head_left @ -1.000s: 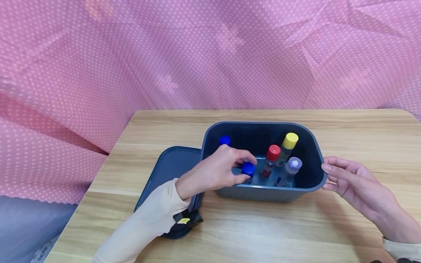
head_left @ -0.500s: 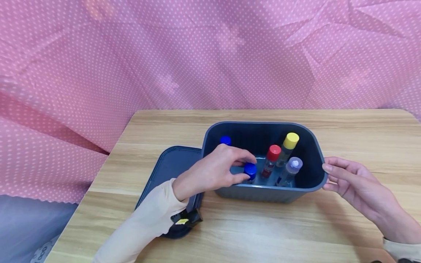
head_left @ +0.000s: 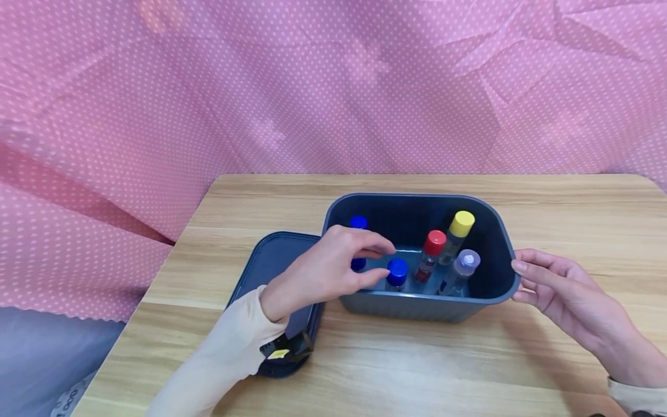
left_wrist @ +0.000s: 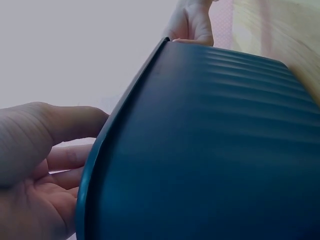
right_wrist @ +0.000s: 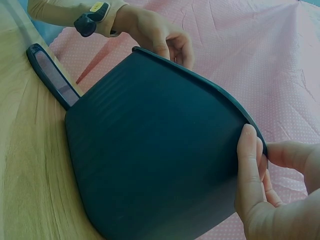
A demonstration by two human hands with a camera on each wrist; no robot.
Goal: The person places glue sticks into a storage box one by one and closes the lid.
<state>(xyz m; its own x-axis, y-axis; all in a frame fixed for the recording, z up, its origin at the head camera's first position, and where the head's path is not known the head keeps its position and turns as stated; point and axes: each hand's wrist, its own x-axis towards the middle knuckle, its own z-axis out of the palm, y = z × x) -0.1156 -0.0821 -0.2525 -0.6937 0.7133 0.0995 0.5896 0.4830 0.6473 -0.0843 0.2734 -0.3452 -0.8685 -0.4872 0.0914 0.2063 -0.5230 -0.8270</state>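
Note:
A dark blue-grey plastic bin point(head_left: 406, 308) holds several small bottles standing upright. My left hand point(head_left: 330, 260) is over its left half, thumb and fingers parted around air. Just right of the thumb stands a blue-capped bottle point(head_left: 398, 271), near the front wall. Partly behind the hand is another blue-capped bottle point(head_left: 358, 222). Farther right are a red-capped bottle point(head_left: 433, 243), a yellow-capped bottle point(head_left: 461, 225) and one with a translucent lilac cap point(head_left: 466, 262). My right hand point(head_left: 568, 295) pinches the bin's right rim; in the right wrist view its thumb and fingers straddle the wall point(right_wrist: 160, 145).
A dark flat lid point(head_left: 283, 252) lies left of the bin, partly under my left forearm. A black wrist camera point(head_left: 297, 347) hangs below that sleeve. Bin and lid rest on a wooden table point(head_left: 443, 370), with a pink dotted cloth point(head_left: 333, 87) behind.
My left hand has let go of the blue-capped bottle and drawn slightly back to the left, uncovering more of the other blue-capped bottle. The right hand stays at the rim.

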